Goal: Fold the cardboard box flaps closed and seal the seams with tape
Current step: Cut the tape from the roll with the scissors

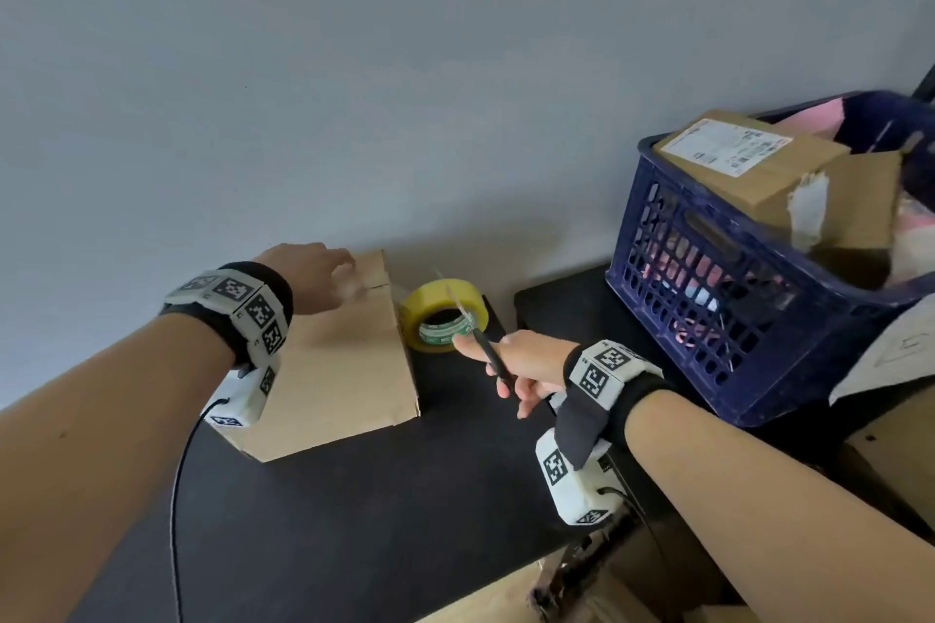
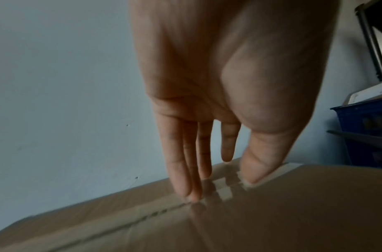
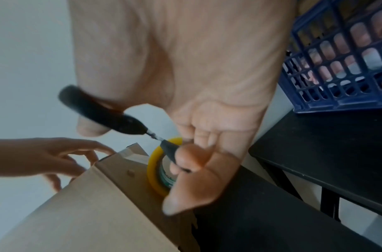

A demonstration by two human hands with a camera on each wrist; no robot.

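A closed cardboard box (image 1: 344, 369) lies on the black table (image 1: 379, 521). My left hand (image 1: 329, 276) rests on the box's far end, its straight fingers (image 2: 185, 170) touching a clear tape strip (image 2: 224, 189) across the seam. A yellow tape roll (image 1: 430, 291) stands against the box's right side. Just in front of the roll, my right hand (image 1: 498, 369) grips black-handled scissors (image 1: 488, 352), the blades pointing up and away over the roll. The right wrist view shows the scissors (image 3: 103, 112), the roll (image 3: 152, 173), the box (image 3: 99, 204) and the left hand (image 3: 45, 156).
A dark blue plastic crate (image 1: 708, 278) stands on a second black surface (image 1: 556, 304) at the right, holding a labelled cardboard parcel (image 1: 749, 162). More cardboard lies at the lower right. A plain wall rises right behind the box.
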